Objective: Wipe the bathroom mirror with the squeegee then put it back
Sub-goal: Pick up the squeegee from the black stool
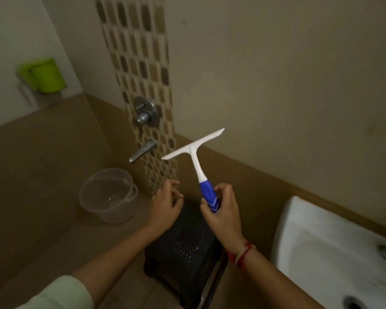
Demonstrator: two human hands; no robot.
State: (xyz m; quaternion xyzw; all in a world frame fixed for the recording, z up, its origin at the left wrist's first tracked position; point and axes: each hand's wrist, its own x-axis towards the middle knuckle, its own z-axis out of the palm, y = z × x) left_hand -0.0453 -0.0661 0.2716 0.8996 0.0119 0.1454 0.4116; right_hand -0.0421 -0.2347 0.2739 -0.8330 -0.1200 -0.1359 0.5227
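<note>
Fingers (218, 192) of right hand (223, 210) grip squeegee (198, 157) handle; blade up.

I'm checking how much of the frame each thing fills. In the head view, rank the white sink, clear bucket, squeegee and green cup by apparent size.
1. white sink, nearest the camera, which inflates it
2. clear bucket
3. squeegee, long but thin, so close to the bucket
4. green cup, farthest away

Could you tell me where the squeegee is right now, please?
In the head view, the squeegee is centre frame, held upright by its blue grip in the right hand, above the black stool.
</note>
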